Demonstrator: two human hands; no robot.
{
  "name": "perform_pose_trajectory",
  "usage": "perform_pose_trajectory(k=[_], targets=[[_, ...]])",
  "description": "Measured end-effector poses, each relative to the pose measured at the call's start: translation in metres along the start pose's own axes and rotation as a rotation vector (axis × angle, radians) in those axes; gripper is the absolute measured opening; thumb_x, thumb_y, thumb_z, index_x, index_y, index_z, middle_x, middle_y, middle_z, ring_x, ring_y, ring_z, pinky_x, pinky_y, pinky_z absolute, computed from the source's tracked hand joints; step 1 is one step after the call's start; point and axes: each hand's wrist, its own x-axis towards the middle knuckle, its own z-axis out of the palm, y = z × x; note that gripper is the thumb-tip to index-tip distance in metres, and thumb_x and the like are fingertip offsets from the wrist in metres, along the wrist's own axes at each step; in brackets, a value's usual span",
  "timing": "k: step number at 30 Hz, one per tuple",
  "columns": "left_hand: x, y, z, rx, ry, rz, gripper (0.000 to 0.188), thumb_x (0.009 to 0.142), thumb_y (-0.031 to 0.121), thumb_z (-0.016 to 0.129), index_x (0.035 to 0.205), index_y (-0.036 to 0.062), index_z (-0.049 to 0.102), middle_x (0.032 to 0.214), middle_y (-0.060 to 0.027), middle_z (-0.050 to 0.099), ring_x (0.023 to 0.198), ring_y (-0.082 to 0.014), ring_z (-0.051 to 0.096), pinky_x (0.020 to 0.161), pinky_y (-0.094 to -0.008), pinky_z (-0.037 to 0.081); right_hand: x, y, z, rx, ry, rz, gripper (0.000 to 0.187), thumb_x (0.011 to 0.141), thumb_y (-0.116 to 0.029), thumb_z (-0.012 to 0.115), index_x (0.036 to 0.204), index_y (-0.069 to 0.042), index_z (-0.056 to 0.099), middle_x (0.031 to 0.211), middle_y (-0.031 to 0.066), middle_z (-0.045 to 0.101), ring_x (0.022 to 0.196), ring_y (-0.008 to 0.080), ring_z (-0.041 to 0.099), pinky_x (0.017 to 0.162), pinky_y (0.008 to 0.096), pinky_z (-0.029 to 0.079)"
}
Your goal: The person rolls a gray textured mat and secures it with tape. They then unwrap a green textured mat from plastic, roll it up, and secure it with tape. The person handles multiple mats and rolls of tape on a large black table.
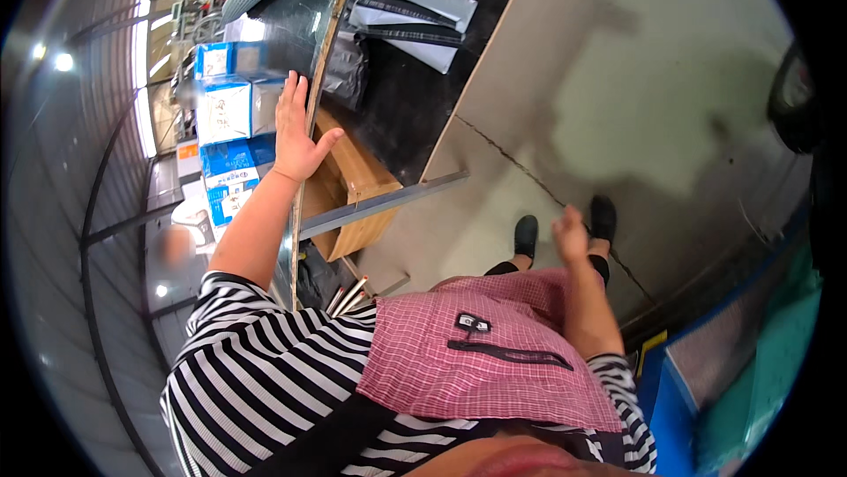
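Note:
My left hand is stretched out flat with its fingers together and the thumb apart; nothing is in it. It lies over the wooden edge of a shelf board, just right of a stack of blue-and-white boxes. Whether the palm touches the board or the nearest box, I cannot tell. Low at my right side hangs my right hand, above the floor and close to my shoe. Its fingers are foreshortened and a little blurred, and no object shows in it.
Grey and white plastic bags lie on a black shelf surface. Below my left hand stands an open brown cardboard box, crossed by a metal bar. Concrete floor with a crack stretches right. A blue item stands lower right.

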Motion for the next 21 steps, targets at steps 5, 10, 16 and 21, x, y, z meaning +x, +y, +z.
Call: perform_pose_trajectory(k=[5, 10, 16, 21], targets=[[-0.008, -0.007, 0.004, -0.058, -0.002, -0.019, 0.098, 0.09, 0.043, 0.073, 0.16, -0.0012, 0.021, 0.167, -0.0271, 0.02, 0.151, -0.0453, 0.027, 0.123, -0.0488, 0.023, -0.05, 0.015, 0.052, -0.128, -0.759, 0.045, 0.06, 0.091, -0.031, 0.074, 0.139, -0.003, 0.054, 0.117, 0.0197, 0.068, 0.109, 0.0336, 0.066, 0.098, 0.0408, 0.051], [-0.012, -0.019, 0.008, -0.116, 0.001, -0.022, 0.097, 0.098, 0.055, 0.059, 0.161, -0.0046, 0.015, 0.168, -0.0257, 0.017, 0.155, -0.0412, 0.02, 0.125, -0.0467, 0.017, -0.041, 0.033, 0.047, -0.128, -0.339, 0.193, 0.062, 0.094, -0.033, 0.068, 0.145, -0.002, 0.051, 0.142, 0.0241, 0.058, 0.128, 0.038, 0.059, 0.107, 0.0412, 0.047], [-0.01, -0.025, 0.012, -0.233, 0.04, 0.047, 0.094, 0.102, 0.059, 0.049, 0.161, -0.006, 0.014, 0.168, -0.0246, 0.017, 0.156, -0.0387, 0.019, 0.125, -0.0451, 0.015, -0.042, 0.055, 0.044, -0.166, -0.368, 0.387, 0.051, 0.093, -0.03, 0.069, 0.137, -0.005, 0.059, 0.122, 0.0189, 0.07, 0.112, 0.033, 0.067, 0.098, 0.0412, 0.051], [-0.015, -0.021, 0.008, -0.226, 0.048, 0.04, 0.097, 0.103, 0.066, 0.039, 0.161, -0.0068, 0.011, 0.167, -0.0216, 0.021, 0.153, -0.0348, 0.026, 0.125, -0.0427, 0.017, -0.037, 0.057, 0.032, -0.14, -0.283, 0.283, 0.049, 0.092, -0.031, 0.07, 0.133, -0.006, 0.061, 0.116, 0.0183, 0.071, 0.106, 0.0323, 0.069, 0.094, 0.0416, 0.053]])
